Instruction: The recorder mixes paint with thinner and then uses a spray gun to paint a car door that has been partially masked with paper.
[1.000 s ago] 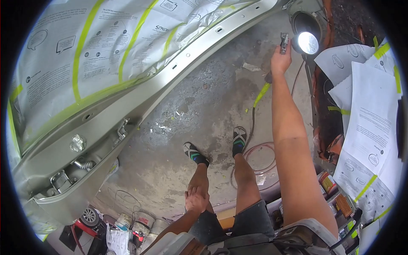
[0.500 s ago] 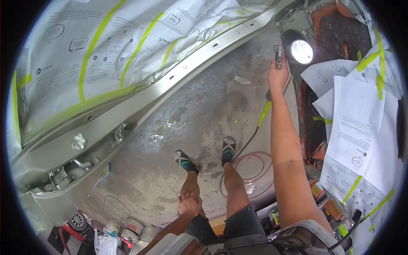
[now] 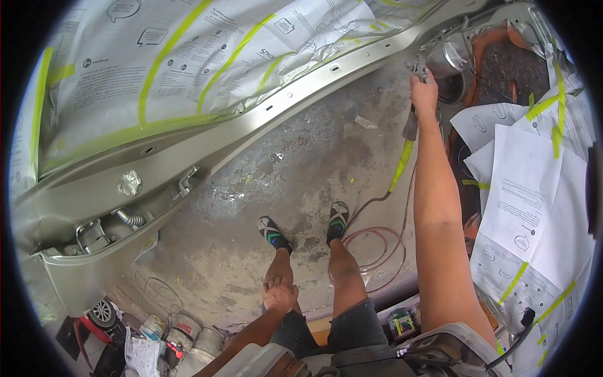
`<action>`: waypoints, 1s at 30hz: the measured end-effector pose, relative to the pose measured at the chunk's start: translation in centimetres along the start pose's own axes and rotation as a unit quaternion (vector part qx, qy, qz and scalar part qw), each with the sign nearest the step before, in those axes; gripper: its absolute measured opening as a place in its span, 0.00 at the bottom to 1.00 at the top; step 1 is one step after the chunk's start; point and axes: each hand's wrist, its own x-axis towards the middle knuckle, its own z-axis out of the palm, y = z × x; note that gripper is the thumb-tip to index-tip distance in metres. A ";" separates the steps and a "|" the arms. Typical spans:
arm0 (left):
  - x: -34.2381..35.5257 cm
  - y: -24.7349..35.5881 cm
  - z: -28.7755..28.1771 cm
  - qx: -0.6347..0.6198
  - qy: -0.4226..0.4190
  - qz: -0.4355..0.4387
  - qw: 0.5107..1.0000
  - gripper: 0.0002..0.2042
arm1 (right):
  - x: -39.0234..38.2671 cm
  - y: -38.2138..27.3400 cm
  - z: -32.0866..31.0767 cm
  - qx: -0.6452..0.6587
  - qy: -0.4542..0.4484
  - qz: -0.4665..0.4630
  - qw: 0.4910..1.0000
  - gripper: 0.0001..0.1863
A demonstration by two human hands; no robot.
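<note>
My right hand stretches far forward, closed on a silver spray gun with a metal cylinder at its side. A hose with a yellow-green wrapped stretch hangs below the hand. The gun is beside a grey painted vehicle frame with a round opening, partly behind the cylinder. My left hand rests on my left leg near the knee, its fingers lying flat and holding nothing. Crumpled foil and a spring show on the frame at the left.
Taped masking paper covers the upper left; more paper lines the right beside torn orange-edged panelling. Below lie a concrete floor, a coiled hose, several buckets, a red wheeled jack or tool and cans.
My right hand has shifted a little right and, over the last half second, farther forward. The gun has turned: the bright round face has given way to the cylinder's side.
</note>
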 end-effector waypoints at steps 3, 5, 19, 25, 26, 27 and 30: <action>-0.3 -0.2 -0.4 0.001 -0.005 -0.007 1.000 0.23 | -2.8 -1.1 0.1 0.141 -0.138 0.132 0.971 0.09; -0.5 -0.4 -0.1 0.012 0.003 -0.014 1.000 0.25 | -5.7 -2.1 0.5 0.215 -0.187 0.161 0.945 0.04; -0.9 -0.7 0.7 0.000 0.006 -0.005 1.000 0.27 | -27.3 -8.4 -0.8 0.257 -0.454 0.222 0.824 0.22; -1.3 -1.6 1.9 -0.024 0.007 -0.006 1.000 0.27 | -33.5 -8.1 -2.4 0.272 -0.498 0.230 0.790 0.31; -1.4 -1.6 1.8 -0.022 0.005 -0.005 1.000 0.26 | -34.2 -7.9 -2.6 0.277 -0.507 0.229 0.783 0.33; -1.6 -1.6 1.9 -0.019 0.003 -0.006 1.000 0.26 | -34.9 -7.6 -2.6 0.275 -0.520 0.223 0.777 0.34; -2.2 -1.8 1.9 -0.002 0.019 -0.018 1.000 0.26 | -36.2 -7.6 -2.4 0.249 -0.548 0.196 0.774 0.33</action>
